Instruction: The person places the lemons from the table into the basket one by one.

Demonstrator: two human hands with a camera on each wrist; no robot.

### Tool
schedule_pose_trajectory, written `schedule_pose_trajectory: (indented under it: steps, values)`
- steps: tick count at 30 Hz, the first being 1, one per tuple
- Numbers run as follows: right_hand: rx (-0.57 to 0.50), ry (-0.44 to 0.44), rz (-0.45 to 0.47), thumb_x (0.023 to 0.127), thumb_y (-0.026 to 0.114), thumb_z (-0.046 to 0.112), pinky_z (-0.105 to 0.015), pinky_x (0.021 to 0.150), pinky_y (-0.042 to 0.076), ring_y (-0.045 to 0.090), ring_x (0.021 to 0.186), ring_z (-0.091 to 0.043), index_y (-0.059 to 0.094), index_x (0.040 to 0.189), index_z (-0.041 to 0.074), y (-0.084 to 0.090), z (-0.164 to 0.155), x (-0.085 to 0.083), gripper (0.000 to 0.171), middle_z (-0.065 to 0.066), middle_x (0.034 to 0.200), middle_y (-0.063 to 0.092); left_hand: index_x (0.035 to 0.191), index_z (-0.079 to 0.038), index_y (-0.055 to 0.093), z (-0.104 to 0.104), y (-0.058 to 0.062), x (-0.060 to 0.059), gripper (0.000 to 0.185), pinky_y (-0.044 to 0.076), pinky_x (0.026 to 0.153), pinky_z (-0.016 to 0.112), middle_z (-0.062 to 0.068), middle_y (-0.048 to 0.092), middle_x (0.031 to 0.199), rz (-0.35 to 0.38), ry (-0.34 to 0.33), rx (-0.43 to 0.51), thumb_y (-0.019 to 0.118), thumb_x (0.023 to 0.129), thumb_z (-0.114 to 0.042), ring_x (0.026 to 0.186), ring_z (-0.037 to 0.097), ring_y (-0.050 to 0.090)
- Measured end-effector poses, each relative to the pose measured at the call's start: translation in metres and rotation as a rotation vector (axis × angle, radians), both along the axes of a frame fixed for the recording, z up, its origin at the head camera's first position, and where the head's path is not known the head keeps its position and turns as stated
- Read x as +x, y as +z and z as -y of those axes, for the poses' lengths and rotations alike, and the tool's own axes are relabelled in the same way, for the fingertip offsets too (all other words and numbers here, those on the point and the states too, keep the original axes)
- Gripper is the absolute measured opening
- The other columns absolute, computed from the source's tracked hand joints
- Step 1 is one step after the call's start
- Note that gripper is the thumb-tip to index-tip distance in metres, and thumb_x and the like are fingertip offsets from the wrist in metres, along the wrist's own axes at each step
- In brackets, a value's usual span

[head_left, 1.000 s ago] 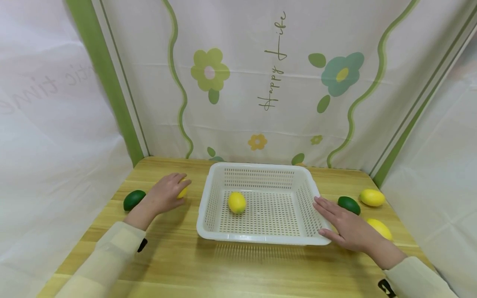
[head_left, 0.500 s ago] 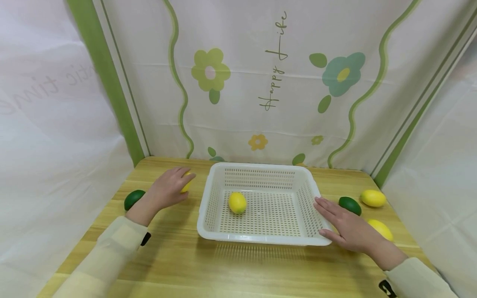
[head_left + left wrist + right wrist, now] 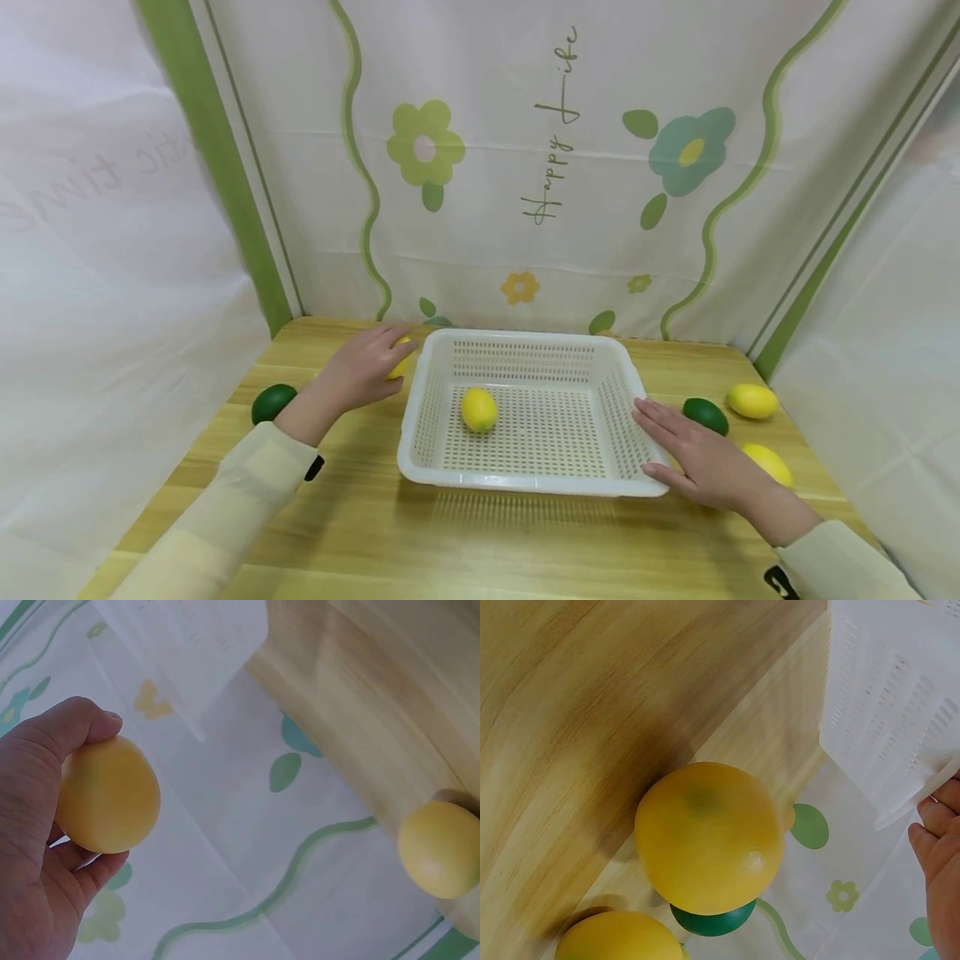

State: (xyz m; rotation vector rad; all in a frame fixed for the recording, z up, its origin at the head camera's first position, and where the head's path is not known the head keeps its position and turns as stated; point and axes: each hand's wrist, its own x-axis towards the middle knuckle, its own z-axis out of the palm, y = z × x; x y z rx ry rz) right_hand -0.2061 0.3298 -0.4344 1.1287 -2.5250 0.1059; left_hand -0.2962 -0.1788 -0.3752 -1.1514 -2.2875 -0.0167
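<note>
Beside the far left corner of the white basket (image 3: 525,408), your left hand (image 3: 365,371) pinches a yellow lemon (image 3: 107,793). Next, carry it over the rim and let go. Your right hand (image 3: 701,462) lies flat, fingers spread, steadying the basket. Count four lemons and two limes.

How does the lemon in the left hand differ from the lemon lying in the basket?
The lemon in the left hand is gripped by the left hand, beside the white basket and outside its wall; the lemon in the basket lies free on the perforated floor, touched by neither hand. Fingers hide most of the held lemon in the head view, while the basket one shows whole. Both are yellow and oval.
</note>
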Motion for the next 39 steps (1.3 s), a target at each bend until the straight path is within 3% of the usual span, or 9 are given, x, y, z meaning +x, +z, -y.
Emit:
schedule_pose_trajectory:
  steps: [8,18,27,39]
  values:
    - [-0.001,-0.012,0.007,0.091,0.067,0.036,-0.015,0.113,0.006,0.045,0.129,-0.037,0.045,0.142,-0.003,-0.003,-0.002,0.0,0.068,-0.02,0.146,0.042,0.116,-0.002,0.066,-0.022,0.006,-0.003,0.048,0.054,0.082,0.041,0.018,0.062,0.112,-0.013,-0.004,-0.053,0.082,0.072,-0.013,0.097,0.032,0.061]
    - [-0.004,-0.004,0.006,0.091,0.067,0.036,-0.015,0.113,0.006,0.046,0.128,-0.038,0.046,0.141,-0.004,-0.002,0.0,0.0,0.068,-0.021,0.146,0.043,0.119,-0.003,0.065,-0.041,0.01,-0.004,0.048,0.049,0.094,0.044,0.021,0.059,0.124,0.035,-0.028,-0.09,0.081,0.074,-0.014,0.112,0.035,0.057]
    - [-0.009,0.005,0.003,0.09,0.068,0.035,-0.015,0.113,0.006,0.047,0.126,-0.038,0.047,0.14,-0.005,-0.001,0.001,-0.001,0.068,-0.022,0.144,0.045,0.119,-0.002,0.065,-0.054,0.005,-0.012,0.048,0.049,0.095,0.043,0.021,0.059,0.123,0.046,-0.056,-0.135,0.08,0.075,-0.014,0.111,0.034,0.057]
    - [-0.004,0.002,-0.001,0.09,0.068,0.036,-0.015,0.113,0.006,0.047,0.126,-0.039,0.047,0.14,-0.005,-0.001,0.001,-0.001,0.067,-0.022,0.144,0.045,0.121,-0.003,0.064,-0.067,0.001,-0.023,0.048,0.05,0.092,0.041,0.019,0.059,0.126,0.073,-0.036,-0.181,0.08,0.077,-0.016,0.111,0.032,0.057]
